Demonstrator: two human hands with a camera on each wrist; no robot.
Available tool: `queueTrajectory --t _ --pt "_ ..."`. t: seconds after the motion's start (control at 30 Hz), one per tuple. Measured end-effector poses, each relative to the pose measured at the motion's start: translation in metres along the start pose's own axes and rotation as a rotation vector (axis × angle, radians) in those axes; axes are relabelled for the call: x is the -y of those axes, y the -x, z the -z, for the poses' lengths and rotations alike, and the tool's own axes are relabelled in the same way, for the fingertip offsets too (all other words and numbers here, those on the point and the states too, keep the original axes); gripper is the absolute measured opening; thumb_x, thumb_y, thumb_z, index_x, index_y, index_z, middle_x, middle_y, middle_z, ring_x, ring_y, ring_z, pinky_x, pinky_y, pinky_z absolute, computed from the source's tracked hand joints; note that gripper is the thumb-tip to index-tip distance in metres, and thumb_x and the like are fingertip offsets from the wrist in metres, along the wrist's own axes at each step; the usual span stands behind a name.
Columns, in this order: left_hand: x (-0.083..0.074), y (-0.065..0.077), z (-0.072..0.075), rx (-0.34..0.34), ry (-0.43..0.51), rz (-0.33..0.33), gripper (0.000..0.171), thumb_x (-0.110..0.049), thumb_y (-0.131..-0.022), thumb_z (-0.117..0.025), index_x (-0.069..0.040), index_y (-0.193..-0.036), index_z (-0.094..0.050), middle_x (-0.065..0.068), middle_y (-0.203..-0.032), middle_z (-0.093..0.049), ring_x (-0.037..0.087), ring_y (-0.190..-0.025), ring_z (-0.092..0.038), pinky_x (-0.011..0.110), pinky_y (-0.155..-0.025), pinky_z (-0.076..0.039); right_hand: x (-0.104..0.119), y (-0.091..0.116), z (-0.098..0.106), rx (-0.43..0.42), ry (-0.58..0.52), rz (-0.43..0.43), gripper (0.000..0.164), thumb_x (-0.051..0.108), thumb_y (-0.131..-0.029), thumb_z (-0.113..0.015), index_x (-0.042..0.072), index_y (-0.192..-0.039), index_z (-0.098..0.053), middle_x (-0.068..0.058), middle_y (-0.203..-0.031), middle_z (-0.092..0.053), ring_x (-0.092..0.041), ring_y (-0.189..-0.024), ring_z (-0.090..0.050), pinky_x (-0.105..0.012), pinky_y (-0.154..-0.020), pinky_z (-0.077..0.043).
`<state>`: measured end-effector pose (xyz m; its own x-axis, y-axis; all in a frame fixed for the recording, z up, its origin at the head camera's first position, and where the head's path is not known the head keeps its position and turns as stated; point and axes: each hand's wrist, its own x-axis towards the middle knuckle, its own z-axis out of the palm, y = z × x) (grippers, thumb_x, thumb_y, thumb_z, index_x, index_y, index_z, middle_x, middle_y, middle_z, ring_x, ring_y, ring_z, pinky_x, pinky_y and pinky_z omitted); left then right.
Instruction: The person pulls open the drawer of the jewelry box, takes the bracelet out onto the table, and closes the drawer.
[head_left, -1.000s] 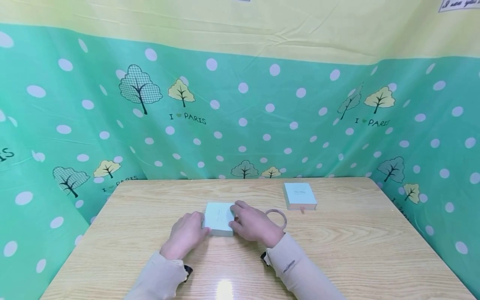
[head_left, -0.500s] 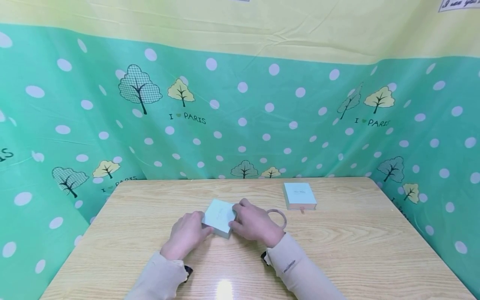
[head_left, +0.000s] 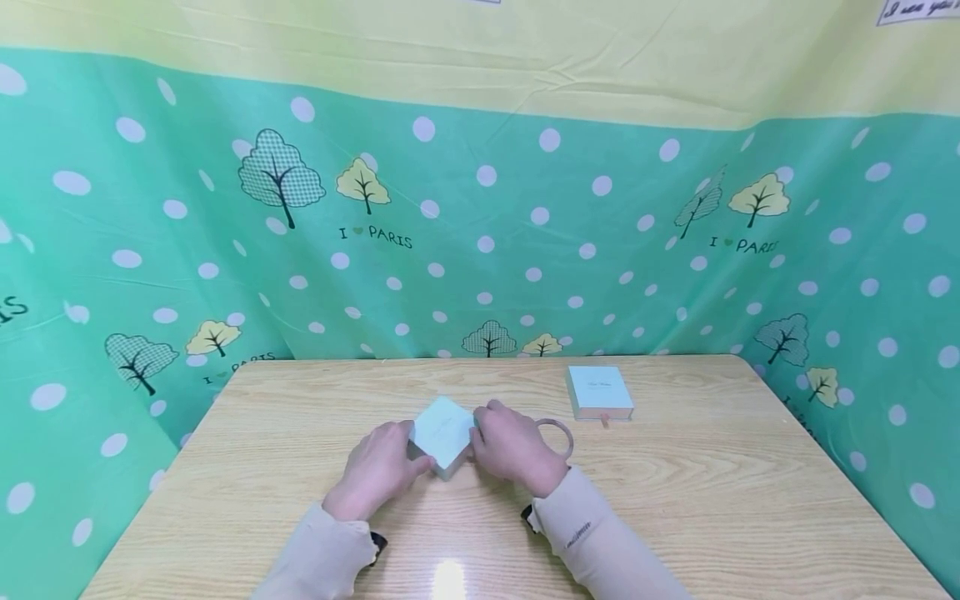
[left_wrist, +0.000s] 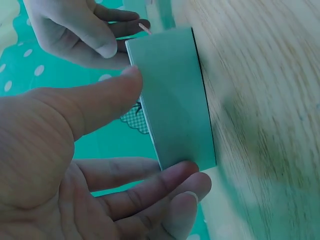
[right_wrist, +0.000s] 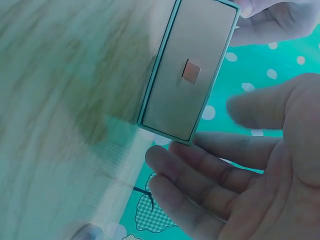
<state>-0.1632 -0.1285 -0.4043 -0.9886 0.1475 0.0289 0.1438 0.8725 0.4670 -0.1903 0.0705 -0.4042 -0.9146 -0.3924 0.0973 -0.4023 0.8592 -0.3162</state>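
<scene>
A small pale blue box [head_left: 442,431] with lettering on its lid sits on the table, turned with a corner toward me. My left hand [head_left: 378,467] grips its left side. In the left wrist view, that thumb [left_wrist: 107,100] presses the upper edge and the fingers [left_wrist: 165,185] bend around the near corner. At the opposite corner is my right hand [head_left: 510,442]. The right wrist view shows its fingers [right_wrist: 200,165] touching the corner while the thumb [right_wrist: 260,105] stays off the box. There the inset beige end face shows a small copper-pink tab [right_wrist: 191,71].
Behind the right hand lies a mauve ring like a bangle [head_left: 570,440], partly hidden by that hand. Farther back on the right stands a second pale blue box [head_left: 600,389] with a pink front and ribbon tab. A polka-dot curtain [head_left: 510,275] hangs behind the wooden table [head_left: 712,500].
The box has turned clockwise from square-on to diamond-wise between the hands. My right fingers have shifted slightly along its side; the bangle and second box have stayed put.
</scene>
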Motion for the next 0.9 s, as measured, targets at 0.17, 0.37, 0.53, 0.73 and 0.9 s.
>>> queueTrajectory --t 0.17,0.37,0.53,0.73,0.9 --pt "-0.0005 0.001 -0.0004 0.005 0.003 -0.016 0.062 -0.032 -0.073 -0.082 0.002 -0.121 -0.06 0.008 -0.091 -0.06 0.016 -0.075 -0.053 0.033 -0.063 -0.047 0.0005 0.0004 0.0006 0.017 0.013 -0.005 0.017 0.01 -0.092 -0.052 0.004 -0.093 -0.067 0.0 -0.077 -0.052 -0.012 -0.06 -0.047 -0.024 -0.048 -0.042" --pt "-0.0016 0.0012 -0.0004 -0.003 -0.022 -0.039 0.069 -0.034 -0.067 -0.085 0.002 -0.121 -0.06 0.007 -0.09 -0.058 0.016 -0.073 -0.051 0.035 -0.064 -0.048 0.0003 0.0013 0.0015 0.008 0.011 0.0 0.02 0.012 -0.095 -0.049 0.008 -0.081 -0.063 0.001 -0.071 -0.05 -0.011 -0.057 -0.046 -0.024 -0.045 -0.041" --pt "-0.0024 0.0015 -0.0006 0.007 -0.044 -0.06 0.077 -0.037 -0.065 -0.086 0.003 -0.124 -0.057 0.006 -0.087 -0.054 0.017 -0.071 -0.048 0.033 -0.061 -0.045 0.0006 0.0019 0.0012 -0.007 0.0 -0.002 0.025 0.018 -0.096 -0.051 0.014 -0.071 -0.055 0.002 -0.065 -0.047 -0.012 -0.054 -0.044 -0.026 -0.043 -0.04" --pt "-0.0028 0.0014 -0.0012 0.015 -0.037 -0.071 0.075 -0.035 -0.066 -0.086 0.003 -0.124 -0.057 0.005 -0.086 -0.054 0.016 -0.069 -0.047 0.032 -0.059 -0.044 0.0007 0.0027 0.0009 0.003 -0.012 -0.017 0.023 0.023 -0.095 -0.053 0.014 -0.074 -0.055 0.002 -0.065 -0.047 -0.012 -0.053 -0.044 -0.026 -0.044 -0.039" --pt "-0.0027 0.001 -0.0017 0.011 -0.048 -0.089 0.071 -0.032 -0.067 -0.086 0.006 -0.121 -0.058 0.009 -0.091 -0.057 0.016 -0.071 -0.049 0.035 -0.063 -0.048 0.0003 0.003 0.0004 0.013 -0.016 -0.029 0.022 0.027 -0.095 -0.054 0.012 -0.079 -0.058 0.002 -0.066 -0.048 -0.012 -0.053 -0.045 -0.026 -0.045 -0.04"
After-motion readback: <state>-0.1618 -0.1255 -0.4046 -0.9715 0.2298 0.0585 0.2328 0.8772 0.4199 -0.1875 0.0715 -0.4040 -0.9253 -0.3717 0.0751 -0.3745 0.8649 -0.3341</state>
